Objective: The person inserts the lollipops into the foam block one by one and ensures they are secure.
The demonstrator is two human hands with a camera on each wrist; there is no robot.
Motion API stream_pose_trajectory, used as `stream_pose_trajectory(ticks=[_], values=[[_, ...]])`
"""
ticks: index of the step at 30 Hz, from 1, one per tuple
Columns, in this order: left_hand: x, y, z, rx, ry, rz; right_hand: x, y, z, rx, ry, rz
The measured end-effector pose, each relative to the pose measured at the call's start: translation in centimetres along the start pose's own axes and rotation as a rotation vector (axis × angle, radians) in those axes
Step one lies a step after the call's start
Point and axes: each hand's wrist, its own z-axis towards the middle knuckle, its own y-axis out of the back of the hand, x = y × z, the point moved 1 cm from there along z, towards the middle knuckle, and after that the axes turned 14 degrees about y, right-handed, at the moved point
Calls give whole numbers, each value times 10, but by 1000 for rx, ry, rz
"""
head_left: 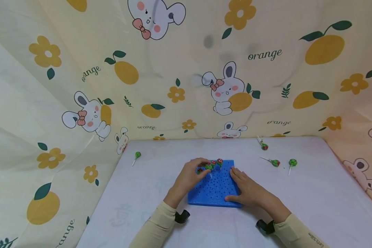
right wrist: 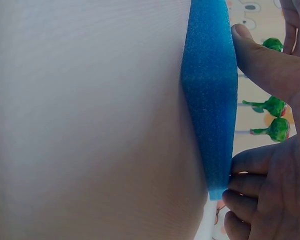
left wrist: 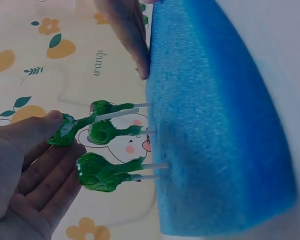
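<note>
My left hand (head_left: pixel 188 175) pinches a lollipop (left wrist: pixel 64 131) by its green-wrapped head, the thumb on one side. Its white stick points at the blue foam block (head_left: pixel 215 194), the tip close to the top face. Small holes dot that face. Several lollipops (left wrist: pixel 102 172) stand upright there with their sticks in the foam, around the held one and along the far side. On the block's right part rests my right hand (head_left: pixel 249 188), its fingers straight at the far right edge and the thumb (right wrist: pixel 242 35) spread toward the near side.
On the white table (head_left: pixel 148 213), one lollipop (head_left: pixel 137 154) lies at the far left. Three more lie to the right: one near the back edge (head_left: pixel 264 146), a sideways one (head_left: pixel 275 163), and one with its stick toward me (head_left: pixel 292 162). Patterned cloth (head_left: pixel 179 69) hangs behind.
</note>
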Motion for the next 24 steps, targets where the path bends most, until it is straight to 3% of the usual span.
stream_pose_trajectory(ticks=[24], values=[[4,-12,3,8,16,81,3,2,-1,-4,-2,7]])
